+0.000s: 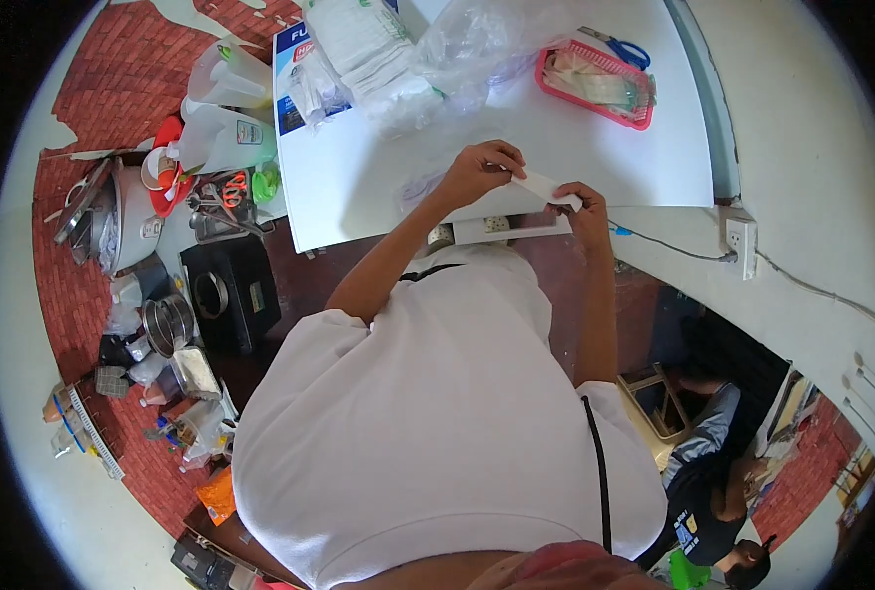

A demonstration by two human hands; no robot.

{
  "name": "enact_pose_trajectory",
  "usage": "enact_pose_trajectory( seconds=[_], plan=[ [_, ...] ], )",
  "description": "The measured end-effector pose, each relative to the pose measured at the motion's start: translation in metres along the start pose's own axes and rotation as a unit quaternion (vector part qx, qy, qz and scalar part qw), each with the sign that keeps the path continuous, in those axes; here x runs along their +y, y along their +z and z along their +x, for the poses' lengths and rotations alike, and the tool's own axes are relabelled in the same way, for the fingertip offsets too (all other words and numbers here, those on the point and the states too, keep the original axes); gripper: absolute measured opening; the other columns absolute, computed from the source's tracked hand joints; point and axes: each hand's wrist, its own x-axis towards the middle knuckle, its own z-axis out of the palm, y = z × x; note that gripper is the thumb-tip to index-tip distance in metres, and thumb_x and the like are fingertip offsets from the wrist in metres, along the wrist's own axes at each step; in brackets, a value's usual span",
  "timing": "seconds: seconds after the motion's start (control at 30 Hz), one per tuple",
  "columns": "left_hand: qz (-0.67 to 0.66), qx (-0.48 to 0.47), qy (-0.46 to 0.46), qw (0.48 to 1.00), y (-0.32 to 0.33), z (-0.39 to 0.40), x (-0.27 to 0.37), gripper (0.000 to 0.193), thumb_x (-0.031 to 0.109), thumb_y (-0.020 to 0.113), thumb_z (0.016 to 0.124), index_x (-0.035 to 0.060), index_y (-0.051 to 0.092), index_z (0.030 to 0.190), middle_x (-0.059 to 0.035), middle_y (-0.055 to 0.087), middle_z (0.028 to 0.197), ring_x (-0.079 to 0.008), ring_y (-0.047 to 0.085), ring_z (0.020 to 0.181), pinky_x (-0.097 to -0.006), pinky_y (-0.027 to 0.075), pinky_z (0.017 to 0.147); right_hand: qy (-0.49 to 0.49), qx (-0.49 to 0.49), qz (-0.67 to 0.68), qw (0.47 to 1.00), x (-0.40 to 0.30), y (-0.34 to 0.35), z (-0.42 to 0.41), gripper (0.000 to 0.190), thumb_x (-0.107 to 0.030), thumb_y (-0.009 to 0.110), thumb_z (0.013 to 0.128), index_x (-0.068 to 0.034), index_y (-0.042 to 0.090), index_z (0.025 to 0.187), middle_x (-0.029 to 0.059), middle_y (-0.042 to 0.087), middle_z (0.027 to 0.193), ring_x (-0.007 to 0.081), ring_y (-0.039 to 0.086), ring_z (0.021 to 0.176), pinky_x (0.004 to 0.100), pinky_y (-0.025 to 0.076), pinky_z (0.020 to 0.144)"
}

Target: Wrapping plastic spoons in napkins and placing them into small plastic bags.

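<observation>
Both hands hold a small flat white piece, perhaps paper or plastic point(537, 185), above the near edge of the white table point(319, 199). My left hand point(484, 171) pinches its left end between thumb and fingers. The right end is gripped by my right hand point(582, 206). Beyond them lie a clear plastic bag point(474, 44) and a stack of folded white items in plastic point(363, 51). A pink plastic basket point(594, 114) with pale packets inside stands at the back right, with blue-handled scissors point(627, 51) beside it.
Translucent plastic jugs point(223, 136), orange-handled scissors point(234, 189) and a black box point(231, 295) stand at the left. A wall socket point(740, 247) with cables is at the right. Another person point(710, 501) is behind at the lower right, near a stool point(655, 405).
</observation>
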Motion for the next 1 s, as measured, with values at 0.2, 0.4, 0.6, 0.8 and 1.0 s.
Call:
enact_pose_trajectory(
  seconds=[0.2, 0.4, 0.6, 0.8, 1.0],
  plan=[
    [0.056, 0.009, 0.04, 0.998, 0.003, -0.005, 0.004, 0.021, -0.008, 0.059, 0.072, 0.0027, 0.072, 0.083, -0.005, 0.062, 0.096, -0.0136, 0.06, 0.084, -0.0254, 0.049, 0.073, 0.04, -0.037, 0.07, 0.996, -0.011, -0.012, 0.004, 0.035, 0.0, 0.045, 0.076, -0.003, 0.062, 0.108, 0.0124, 0.059, 0.123, 0.0232, 0.053, 0.114, 0.0355, 0.041, 0.094],
    [0.059, -0.066, -0.001, 0.996, -0.002, 0.0, 0.011, 0.019, -0.01, 0.057, 0.073, -0.0006, 0.07, 0.083, -0.0059, 0.061, 0.097, -0.0152, 0.059, 0.089, -0.0269, 0.048, 0.078, 0.012, -0.115, -0.097, 0.989, -0.043, -0.003, 0.025, 0.04, -0.018, 0.052, 0.088, -0.002, 0.057, 0.124, 0.0096, 0.056, 0.129, 0.0215, 0.047, 0.123, 0.0358, 0.032, 0.104],
    [0.094, -0.049, -0.007, 0.994, -0.009, 0.008, 0.008, 0.02, -0.01, 0.057, 0.072, 0.0008, 0.07, 0.082, -0.0058, 0.062, 0.096, -0.0156, 0.059, 0.089, -0.0281, 0.048, 0.079, 0.131, -0.239, -0.153, 0.95, 0.0, 0.018, 0.052, 0.038, -0.026, 0.06, 0.093, 0.002, 0.059, 0.12, 0.0073, 0.064, 0.109, 0.014, 0.057, 0.102, 0.0291, 0.043, 0.092],
    [0.124, -0.055, 0.035, 0.99, -0.025, 0.012, 0.003, 0.021, -0.01, 0.058, 0.072, 0.0021, 0.071, 0.083, -0.006, 0.062, 0.098, -0.0159, 0.059, 0.09, -0.0275, 0.048, 0.08, 0.119, -0.222, -0.107, 0.962, 0.001, 0.023, 0.056, 0.032, -0.023, 0.061, 0.093, 0.002, 0.062, 0.114, 0.0031, 0.066, 0.092, 0.01, 0.058, 0.082, 0.0273, 0.046, 0.079],
    [0.185, 0.002, 0.029, 0.982, -0.033, 0.024, 0.006, 0.03, -0.004, 0.059, 0.077, 0.0045, 0.067, 0.105, -0.0097, 0.062, 0.098, -0.0201, 0.061, 0.088, -0.0306, 0.05, 0.078, 0.104, -0.199, -0.126, 0.966, -0.006, 0.008, 0.055, 0.028, -0.02, 0.06, 0.094, 0.001, 0.063, 0.112, 0.0038, 0.067, 0.088, 0.0092, 0.059, 0.077, 0.025, 0.048, 0.072]
  ],
)
